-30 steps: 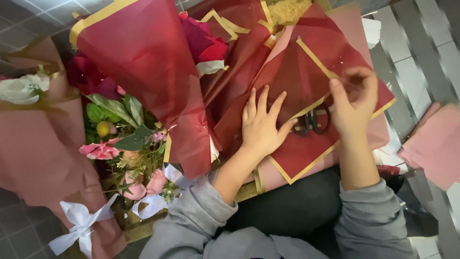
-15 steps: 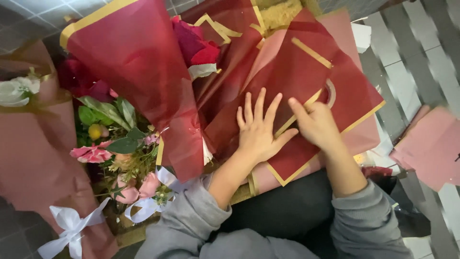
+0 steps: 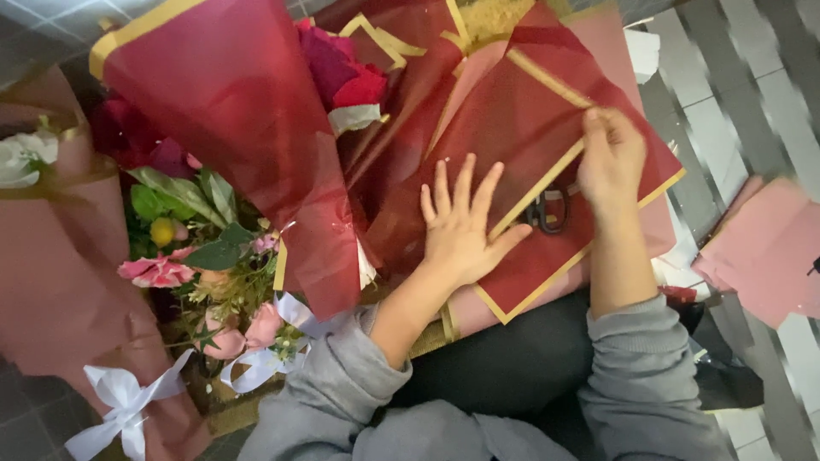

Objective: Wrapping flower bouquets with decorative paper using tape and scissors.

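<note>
A: Where is the red wrapping sheet (image 3: pixel 547 111)?

B: Centre to upper right of the frame, lying over the lap. The left hand (image 3: pixel 461 226) lies flat on it, fingers spread, clamping nothing. The right hand (image 3: pixel 611 158) pinches the sheet's gold-edged border.

A: And the risk?

B: Black scissors (image 3: pixel 547 209) sit under the translucent sheet, just below the right hand. I judge that pressing or pulling there could snag or tear the thin sheet. A tug could also nudge the wrapped bouquet (image 3: pixel 231 154) at left.
</note>
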